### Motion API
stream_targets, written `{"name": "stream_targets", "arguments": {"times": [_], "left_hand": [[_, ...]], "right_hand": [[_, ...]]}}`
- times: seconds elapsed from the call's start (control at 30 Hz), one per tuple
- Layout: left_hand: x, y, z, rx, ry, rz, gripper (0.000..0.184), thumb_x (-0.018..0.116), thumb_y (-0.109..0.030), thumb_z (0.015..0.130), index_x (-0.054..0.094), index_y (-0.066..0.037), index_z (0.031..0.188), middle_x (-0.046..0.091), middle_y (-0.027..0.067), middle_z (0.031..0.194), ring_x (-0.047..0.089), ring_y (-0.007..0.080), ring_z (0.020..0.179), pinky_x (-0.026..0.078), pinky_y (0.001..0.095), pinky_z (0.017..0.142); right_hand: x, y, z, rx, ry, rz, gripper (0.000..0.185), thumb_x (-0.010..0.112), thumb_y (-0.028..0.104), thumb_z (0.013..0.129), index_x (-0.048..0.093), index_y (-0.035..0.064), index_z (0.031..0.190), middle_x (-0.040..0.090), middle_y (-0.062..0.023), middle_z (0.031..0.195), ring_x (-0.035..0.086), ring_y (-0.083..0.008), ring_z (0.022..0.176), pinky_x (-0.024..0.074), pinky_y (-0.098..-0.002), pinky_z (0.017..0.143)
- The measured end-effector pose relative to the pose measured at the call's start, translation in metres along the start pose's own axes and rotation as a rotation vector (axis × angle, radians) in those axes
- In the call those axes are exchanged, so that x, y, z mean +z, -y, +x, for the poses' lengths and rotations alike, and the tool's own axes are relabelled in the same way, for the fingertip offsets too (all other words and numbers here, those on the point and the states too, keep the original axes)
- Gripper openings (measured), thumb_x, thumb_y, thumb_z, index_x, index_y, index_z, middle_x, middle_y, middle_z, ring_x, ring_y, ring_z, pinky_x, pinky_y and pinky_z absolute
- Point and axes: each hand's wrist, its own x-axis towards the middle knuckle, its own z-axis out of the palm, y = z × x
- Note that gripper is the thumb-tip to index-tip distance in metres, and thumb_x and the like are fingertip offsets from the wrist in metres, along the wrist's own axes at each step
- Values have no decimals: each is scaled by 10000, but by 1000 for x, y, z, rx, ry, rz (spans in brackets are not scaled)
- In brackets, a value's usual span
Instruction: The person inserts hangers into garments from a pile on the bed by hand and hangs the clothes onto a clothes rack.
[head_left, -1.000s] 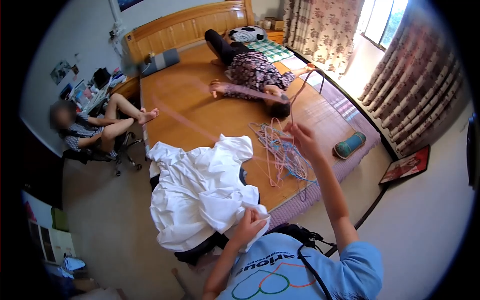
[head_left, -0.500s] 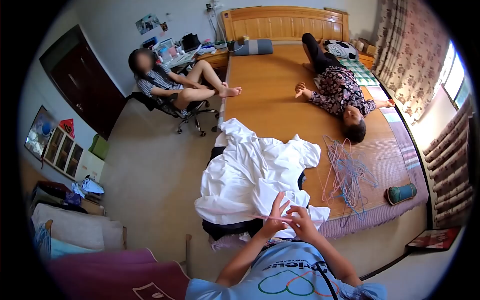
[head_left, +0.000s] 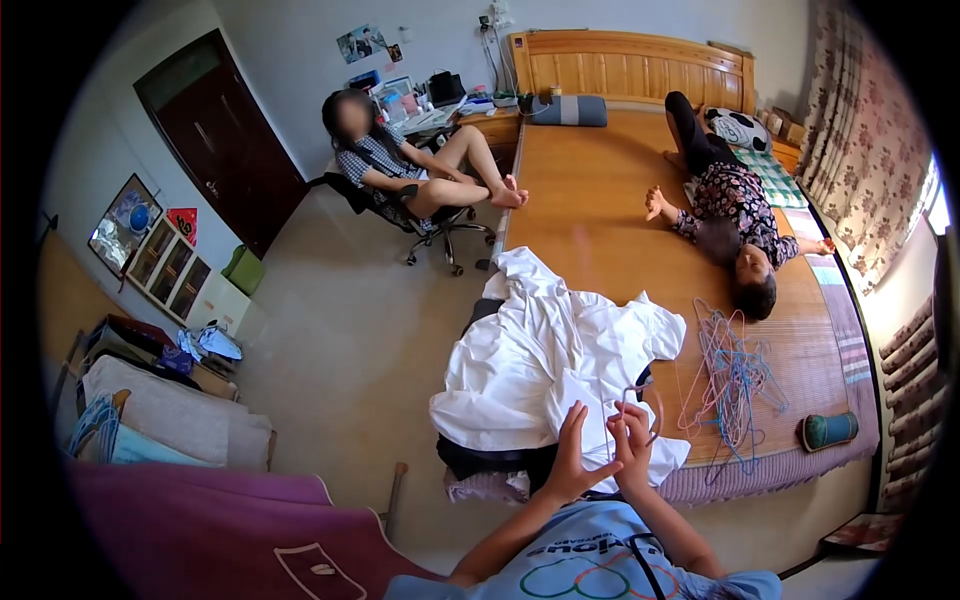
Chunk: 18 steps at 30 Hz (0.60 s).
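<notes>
A thin pinkish wire clothes hanger is upright in my right hand, its bent end curving above and to the right of the fingers. My left hand is just left of it, fingers stretched upward and thumb pointing toward the right hand. No grip by the left hand on the wire shows. Beneath and beyond both hands a crumpled white shirt is spread over dark cloth at the foot of the bed. Right of the shirt lies a tangled pile of pink and blue wire hangers.
One person sits on a swivel chair left of the bed; another person lies on its right side. A small green bolster rests near the bed's right corner. Purple cloth and a wooden post are at lower left.
The hanger has turned from lying nearly level across both hands to upright in my right hand. My left fingers now point up. The view has shifted, moving the room rightward in the picture.
</notes>
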Motion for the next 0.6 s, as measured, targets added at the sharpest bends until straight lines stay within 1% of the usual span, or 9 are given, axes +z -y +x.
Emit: {"name": "stream_targets", "arguments": {"times": [0.07, 0.13, 0.2, 0.27, 0.37, 0.4, 0.43, 0.53, 0.6], "left_hand": [[-3, 9, -9, -51, 110, 118, 812, 646, -331, 644, 189, 5, 1226, 227, 202, 1241, 205, 326, 1172, 195, 379, 946], [0, 26, -16, -225, 259, -278, 839, 670, -272, 627, 167, 1, 1240, 201, 182, 1268, 174, 267, 1196, 166, 328, 967], [2, 43, -27, -310, 288, -349, 834, 670, -246, 632, 160, -7, 1246, 201, 171, 1273, 179, 241, 1195, 160, 317, 969], [-2, 44, -18, -449, 592, -561, 881, 670, -243, 632, 98, -14, 1262, 171, 145, 1285, 157, 229, 1204, 148, 315, 972], [5, 35, -29, -661, 643, -994, 950, 662, -297, 633, 4, -56, 1276, 122, 122, 1296, 121, 215, 1216, 196, 326, 954], [6, 37, -40, -701, 650, -994, 936, 653, -306, 639, 14, -57, 1276, 170, 114, 1280, 194, 216, 1194, 254, 319, 925], [11, 41, -49, -758, 659, -1104, 922, 657, -292, 636, 32, -57, 1273, 211, 107, 1261, 249, 206, 1166, 294, 302, 893], [26, 23, -47, -859, 633, -1182, 816, 662, -219, 636, 142, -51, 1242, 365, 82, 1120, 463, 134, 923, 413, 229, 697], [42, 25, -41, -654, 587, -935, 766, 646, -171, 638, 178, -41, 1229, 389, 78, 1026, 474, 120, 801, 417, 225, 656]], "right_hand": [[9, 12, 7, 97, -66, 393, 99, 446, 48, 792, 515, -22, 804, 441, -121, 973, 439, -199, 936, 354, -264, 775], [10, 2, 7, 70, 41, 324, 102, 411, 52, 811, 493, -10, 809, 422, -119, 1022, 433, -178, 943, 355, -263, 812], [9, 2, 4, 56, 96, 321, 101, 396, 50, 815, 480, -1, 839, 414, -112, 1029, 429, -169, 939, 347, -259, 818], [10, 0, -6, 171, 117, 524, 133, 341, 102, 851, 446, 40, 904, 399, -88, 1078, 379, -194, 1061, 353, -349, 868], [1, 6, -13, 104, 153, 505, 119, 350, 63, 840, 439, 43, 916, 372, -95, 1112, 335, -210, 1111, 340, -356, 888], [-2, 10, -15, 110, 147, 525, 115, 355, 48, 835, 437, 41, 915, 367, -95, 1114, 334, -213, 1112, 338, -359, 893], [-3, 15, -18, 88, 69, 567, 108, 380, 28, 825, 471, 15, 882, 399, -108, 1046, 400, -167, 978, 321, -259, 842], [-23, 13, -27, 65, 79, 559, 121, 335, 65, 846, 432, 31, 910, 378, -121, 1075, 342, -221, 1101, 319, -365, 907], [-41, 9, -28, 36, 45, 362, 124, 328, 93, 855, 423, 29, 904, 404, -131, 1054, 372, -218, 1064, 320, -333, 880]]}}
